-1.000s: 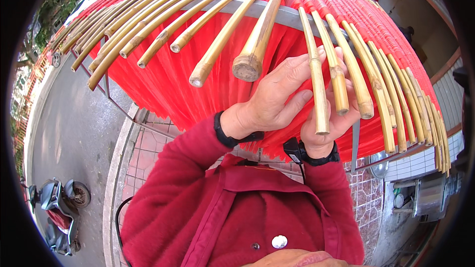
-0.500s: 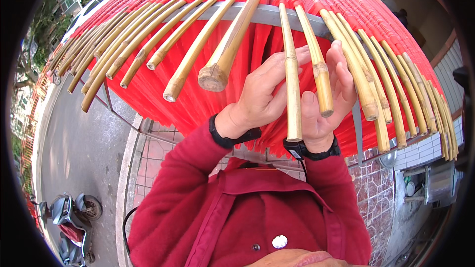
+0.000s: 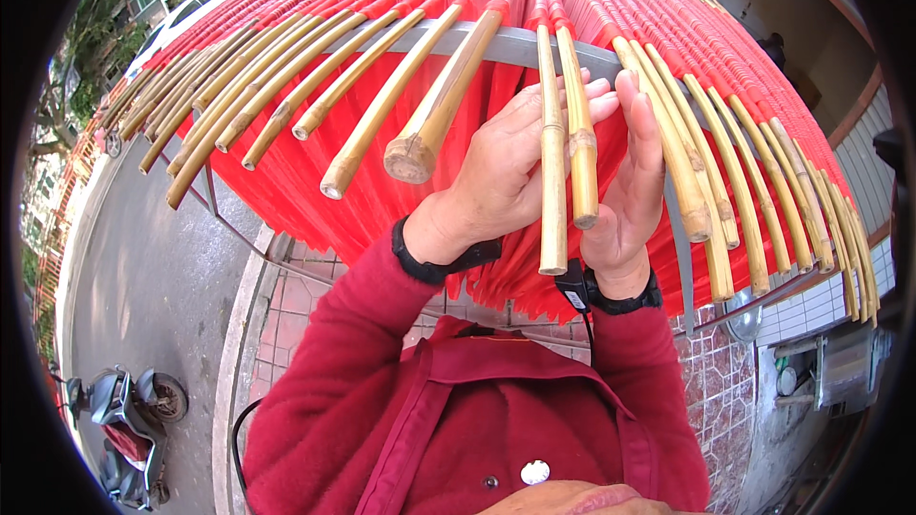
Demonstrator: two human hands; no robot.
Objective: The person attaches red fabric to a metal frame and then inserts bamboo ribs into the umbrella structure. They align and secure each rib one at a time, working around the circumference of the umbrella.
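Note:
Two slim bamboo poles, a longer one [image 3: 552,172] and a shorter one [image 3: 582,148], stick out toward me from a metal rack, side by side with a narrow gap. My left hand [image 3: 501,162] reaches behind them, fingers stretched toward the right and partly hidden by the poles. Just right of the shorter pole, my right hand [image 3: 630,186] is held up with its fingers extended and its palm turned left. The two hands face each other around this pair. Whether the palms press on the poles cannot be made out. Red sheet-like material [image 3: 353,153] hangs below.
Several more bamboo poles [image 3: 382,129] fan out on both sides, including a thick one [image 3: 425,133] left of my hands. A curved grey metal bar [image 3: 477,42] supports them. A scooter [image 3: 124,429] stands on the road at left; a tiled wall [image 3: 811,300] is at right.
The shorter pole has shifted left, so the gap between the two poles is narrower. My right hand has moved left along with it. The whole view has shifted slightly.

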